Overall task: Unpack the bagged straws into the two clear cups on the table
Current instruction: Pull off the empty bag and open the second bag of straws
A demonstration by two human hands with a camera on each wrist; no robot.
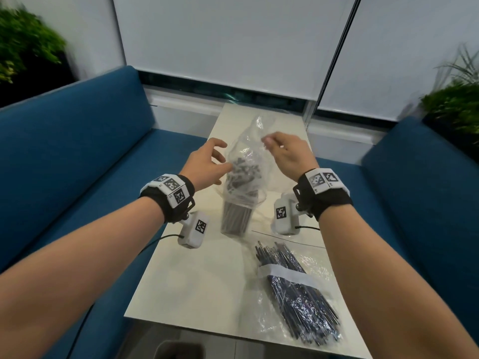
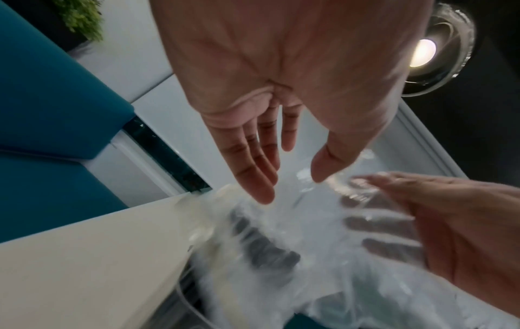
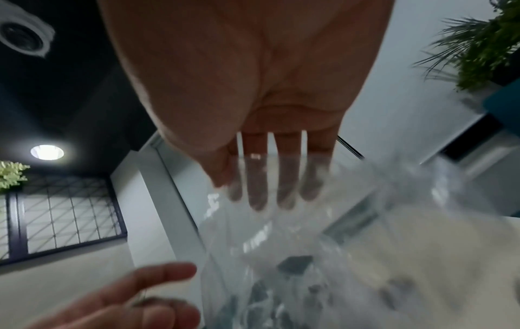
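Observation:
A clear cup (image 1: 235, 221) stands mid-table, packed with dark straws (image 1: 243, 170) that rise above its rim. A loose clear plastic bag (image 1: 249, 143) is draped over the straws and rises above them. My right hand (image 1: 268, 141) pinches the bag's upper part; in the right wrist view the right hand (image 3: 242, 191) has its fingers behind the film. My left hand (image 1: 216, 161) hovers open just left of the bag with fingers spread, and the left hand (image 2: 289, 187) holds nothing. A second sealed bag of straws (image 1: 295, 294) lies near the table's front right. I see no second cup.
The narrow white table (image 1: 194, 281) runs between two blue sofas (image 1: 77, 156) (image 1: 427, 193). A white wall with blinds closes the far end. Green plants (image 1: 23, 42) stand at both far corners. A thin dark line (image 1: 287, 238) crosses the tabletop behind the sealed bag.

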